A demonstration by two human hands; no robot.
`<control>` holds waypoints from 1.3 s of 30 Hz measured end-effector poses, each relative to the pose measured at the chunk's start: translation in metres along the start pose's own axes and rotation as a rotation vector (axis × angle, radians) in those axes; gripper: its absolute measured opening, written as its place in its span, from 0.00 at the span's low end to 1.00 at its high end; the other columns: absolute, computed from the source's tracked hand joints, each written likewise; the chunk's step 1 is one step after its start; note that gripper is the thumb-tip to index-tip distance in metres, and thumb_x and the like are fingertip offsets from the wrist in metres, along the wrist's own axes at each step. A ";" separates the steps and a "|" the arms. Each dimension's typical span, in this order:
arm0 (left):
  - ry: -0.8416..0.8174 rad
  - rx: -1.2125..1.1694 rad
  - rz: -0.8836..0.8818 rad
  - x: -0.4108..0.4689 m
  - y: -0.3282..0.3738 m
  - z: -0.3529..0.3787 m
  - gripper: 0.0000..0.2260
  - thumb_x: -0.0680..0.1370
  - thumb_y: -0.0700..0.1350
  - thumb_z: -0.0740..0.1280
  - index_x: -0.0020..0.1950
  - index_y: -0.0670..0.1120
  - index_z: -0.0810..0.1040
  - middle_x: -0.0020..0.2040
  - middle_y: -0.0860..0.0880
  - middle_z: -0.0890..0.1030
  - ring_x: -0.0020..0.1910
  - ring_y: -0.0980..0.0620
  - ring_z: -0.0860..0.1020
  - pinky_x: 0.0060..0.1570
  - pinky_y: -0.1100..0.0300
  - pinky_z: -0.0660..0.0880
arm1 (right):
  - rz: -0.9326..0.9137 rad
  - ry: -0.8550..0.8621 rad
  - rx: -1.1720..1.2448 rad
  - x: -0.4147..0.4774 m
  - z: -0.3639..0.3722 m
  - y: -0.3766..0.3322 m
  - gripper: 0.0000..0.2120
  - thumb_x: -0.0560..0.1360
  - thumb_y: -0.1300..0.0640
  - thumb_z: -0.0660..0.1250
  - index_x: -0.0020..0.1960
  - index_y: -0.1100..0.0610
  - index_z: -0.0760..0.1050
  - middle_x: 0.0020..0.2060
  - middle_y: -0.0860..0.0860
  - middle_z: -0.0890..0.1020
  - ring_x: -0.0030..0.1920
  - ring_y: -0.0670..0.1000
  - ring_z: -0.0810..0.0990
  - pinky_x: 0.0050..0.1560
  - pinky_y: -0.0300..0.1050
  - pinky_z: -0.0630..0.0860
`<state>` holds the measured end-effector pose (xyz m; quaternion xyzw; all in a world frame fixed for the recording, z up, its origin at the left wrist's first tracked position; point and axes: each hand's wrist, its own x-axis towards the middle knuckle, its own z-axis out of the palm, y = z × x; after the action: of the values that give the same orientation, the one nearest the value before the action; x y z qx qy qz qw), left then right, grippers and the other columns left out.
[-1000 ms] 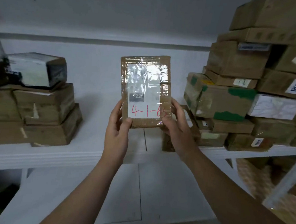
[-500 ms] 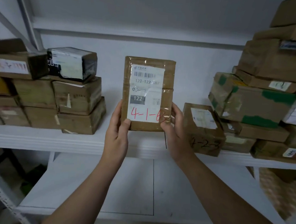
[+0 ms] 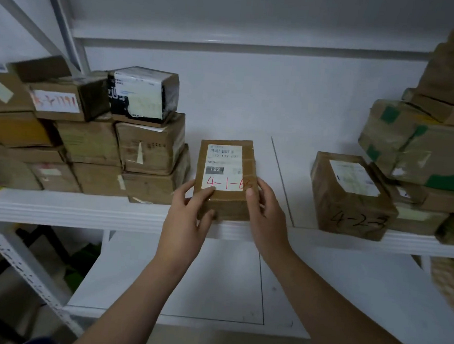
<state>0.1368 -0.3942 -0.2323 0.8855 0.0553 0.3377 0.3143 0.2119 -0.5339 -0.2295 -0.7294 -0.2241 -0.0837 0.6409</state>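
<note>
The red handwriting on the parcel [image 3: 225,177] reads "4-1-6", and whatever follows is covered by the right thumb. The small print on its white label is too blurred to read apart from a barcode and "122" in a dark block. The parcel is a flat brown cardboard box, glossy with clear tape. It lies label-up at the front edge of the shelf [image 3: 56,208], about midway along it. Whether its underside rests fully on the board cannot be told.

The left hand [image 3: 187,222] grips the near left corner, thumb on top and fingers [image 3: 209,215] curled over the front face. The right hand [image 3: 266,215] grips the near right corner, with its fingers hidden behind the side.

To the left a stack of boxes [image 3: 130,149], creased and taped, runs out of view at the edge. To the right stands a squat box [image 3: 353,196] with "4-2-3" scrawled in dark pen. Behind it is a pile of parcels [image 3: 423,148] with green patches, cut off at the frame. A white lower shelf [image 3: 213,278] shows beneath the arms.
</note>
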 end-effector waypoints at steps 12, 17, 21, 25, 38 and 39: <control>-0.107 0.673 0.335 0.035 -0.034 -0.023 0.20 0.65 0.39 0.78 0.56 0.45 0.81 0.52 0.45 0.81 0.50 0.41 0.78 0.44 0.51 0.73 | -0.118 -0.088 -0.502 0.013 0.032 0.023 0.21 0.76 0.59 0.68 0.68 0.53 0.70 0.62 0.54 0.71 0.56 0.51 0.75 0.50 0.39 0.72; -0.134 0.709 0.491 0.043 -0.041 -0.031 0.19 0.65 0.42 0.76 0.55 0.44 0.82 0.49 0.46 0.82 0.50 0.44 0.80 0.49 0.52 0.75 | -0.141 -0.047 -0.742 0.025 0.044 0.021 0.21 0.76 0.53 0.68 0.68 0.53 0.71 0.61 0.53 0.71 0.57 0.53 0.74 0.45 0.45 0.74; -0.217 0.725 0.455 0.047 -0.043 -0.034 0.19 0.72 0.44 0.70 0.62 0.43 0.77 0.55 0.46 0.81 0.55 0.46 0.78 0.60 0.51 0.71 | -0.166 -0.048 -0.833 0.028 0.051 0.016 0.22 0.76 0.55 0.67 0.70 0.53 0.70 0.62 0.54 0.73 0.57 0.55 0.75 0.55 0.51 0.75; -0.259 0.667 0.397 0.050 -0.050 -0.031 0.20 0.77 0.47 0.63 0.68 0.45 0.71 0.64 0.47 0.75 0.64 0.47 0.72 0.66 0.53 0.62 | -0.176 -0.087 -0.900 0.027 0.050 0.009 0.25 0.76 0.55 0.65 0.73 0.53 0.66 0.65 0.54 0.74 0.60 0.56 0.74 0.62 0.52 0.69; -0.272 0.362 0.423 0.024 0.015 0.024 0.22 0.77 0.50 0.65 0.70 0.46 0.71 0.70 0.42 0.70 0.71 0.41 0.64 0.69 0.46 0.59 | -0.169 0.075 -0.816 -0.027 -0.065 -0.001 0.14 0.77 0.60 0.66 0.62 0.61 0.75 0.57 0.56 0.79 0.57 0.56 0.75 0.60 0.48 0.69; -0.306 0.338 0.425 0.023 0.024 0.034 0.23 0.79 0.51 0.63 0.72 0.47 0.68 0.72 0.43 0.66 0.72 0.42 0.62 0.70 0.47 0.58 | -0.154 0.088 -0.827 -0.031 -0.079 -0.001 0.13 0.77 0.60 0.66 0.61 0.62 0.75 0.57 0.57 0.78 0.57 0.57 0.76 0.60 0.50 0.70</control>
<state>0.1729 -0.4235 -0.2248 0.9576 -0.1236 0.2444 0.0895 0.1977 -0.6176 -0.2285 -0.9020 -0.1978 -0.2455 0.2951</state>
